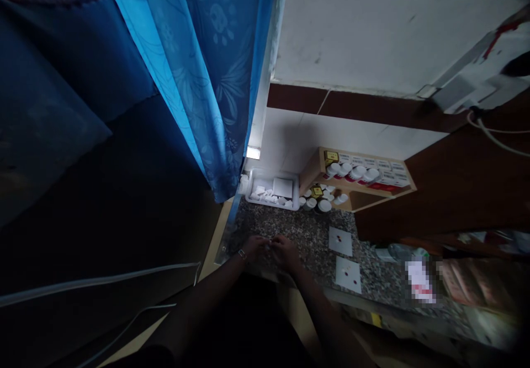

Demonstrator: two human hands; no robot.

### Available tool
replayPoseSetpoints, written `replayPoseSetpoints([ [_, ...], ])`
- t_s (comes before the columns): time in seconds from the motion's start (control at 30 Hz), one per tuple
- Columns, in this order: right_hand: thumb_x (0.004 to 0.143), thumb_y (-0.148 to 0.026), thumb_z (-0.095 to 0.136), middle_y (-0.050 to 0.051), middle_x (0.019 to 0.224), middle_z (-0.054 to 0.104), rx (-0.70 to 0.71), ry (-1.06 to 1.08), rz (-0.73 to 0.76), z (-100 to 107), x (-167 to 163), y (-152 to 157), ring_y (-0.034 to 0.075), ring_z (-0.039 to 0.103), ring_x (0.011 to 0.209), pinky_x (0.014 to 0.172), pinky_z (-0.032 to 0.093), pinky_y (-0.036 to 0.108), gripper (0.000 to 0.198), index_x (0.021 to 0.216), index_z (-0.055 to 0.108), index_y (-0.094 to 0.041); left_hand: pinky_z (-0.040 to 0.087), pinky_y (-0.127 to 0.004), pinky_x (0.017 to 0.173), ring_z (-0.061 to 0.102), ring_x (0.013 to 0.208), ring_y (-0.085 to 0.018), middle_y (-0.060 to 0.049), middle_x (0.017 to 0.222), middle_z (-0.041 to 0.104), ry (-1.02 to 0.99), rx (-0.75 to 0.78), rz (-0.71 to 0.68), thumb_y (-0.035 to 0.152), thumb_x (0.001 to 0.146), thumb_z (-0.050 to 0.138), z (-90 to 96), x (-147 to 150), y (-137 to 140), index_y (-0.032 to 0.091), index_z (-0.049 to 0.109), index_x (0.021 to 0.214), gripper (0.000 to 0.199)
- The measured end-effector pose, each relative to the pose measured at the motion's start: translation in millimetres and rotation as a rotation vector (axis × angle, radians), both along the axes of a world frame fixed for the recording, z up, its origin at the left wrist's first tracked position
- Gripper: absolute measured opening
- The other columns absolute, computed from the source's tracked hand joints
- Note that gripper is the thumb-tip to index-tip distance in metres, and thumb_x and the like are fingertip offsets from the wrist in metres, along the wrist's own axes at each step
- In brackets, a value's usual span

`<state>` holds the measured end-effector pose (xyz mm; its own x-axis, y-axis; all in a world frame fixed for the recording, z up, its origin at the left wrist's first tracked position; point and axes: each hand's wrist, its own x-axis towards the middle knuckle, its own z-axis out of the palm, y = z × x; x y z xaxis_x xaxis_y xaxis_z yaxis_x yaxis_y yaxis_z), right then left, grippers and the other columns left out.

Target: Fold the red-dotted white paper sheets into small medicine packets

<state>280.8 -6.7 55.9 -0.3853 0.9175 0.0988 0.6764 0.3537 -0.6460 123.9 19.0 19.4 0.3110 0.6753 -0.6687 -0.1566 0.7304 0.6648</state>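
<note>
My left hand (254,245), with a bracelet at the wrist, and my right hand (285,250) meet above the near edge of the speckled counter (281,221). Fingertips of both are pinched together, close to each other. A tiny pale spot shows between them, too small to name. To the right lie two white paper squares, the farther one (335,248) and the nearer one (343,284), each with several small dark and pale pieces like pills on it. Beyond my hands stands a white plastic tray (272,204) holding several small white pieces and a stack of white squares.
A wooden shelf (383,200) at the back holds white-capped bottles (356,173) and small boxes (388,178). More jars (324,206) stand beneath it. A blue curtain (211,80) hangs at the left. A clear bottle (399,252) lies right, and a wall socket with cables (467,94) is above.
</note>
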Motion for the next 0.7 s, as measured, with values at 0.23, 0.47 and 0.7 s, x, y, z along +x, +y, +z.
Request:
replayPoseSetpoints([
  [0.23,0.077,-0.046,0.047,0.005,0.07,0.064,-0.334,0.264,-0.408,-24,-4,11,0.018,0.058,0.068,0.064,0.043,0.027,0.036,0.073,0.067,-0.017,0.044,-0.023,0.053,0.052,0.052,-0.01,0.003,0.054,0.055,0.128,-0.016,0.085,0.023,0.054,0.075,-3.2,6,5,0.012,0.058,0.059,0.022],
  [0.47,0.056,-0.057,0.062,-0.002,0.044,0.054,-0.589,0.372,-0.422,-57,-2,14,0.011,0.048,0.046,0.046,0.032,0.021,0.042,0.048,0.062,-0.016,0.038,-0.019,0.05,0.047,0.05,-0.008,0.006,0.048,0.05,0.325,0.098,-0.026,0.019,0.058,0.069,-7.6,6,7,0.012,0.057,0.056,0.013],
  [0.7,0.047,-0.062,0.064,-0.002,0.043,0.053,-0.757,0.54,-0.479,-58,-2,12,0.01,0.047,0.043,0.044,0.032,0.021,0.047,0.05,0.063,-0.015,0.036,-0.019,0.05,0.047,0.052,-0.009,0.006,0.05,0.049,0.351,0.102,0.021,0.028,0.056,0.069,-12.7,11,3,0.012,0.057,0.057,0.02],
])
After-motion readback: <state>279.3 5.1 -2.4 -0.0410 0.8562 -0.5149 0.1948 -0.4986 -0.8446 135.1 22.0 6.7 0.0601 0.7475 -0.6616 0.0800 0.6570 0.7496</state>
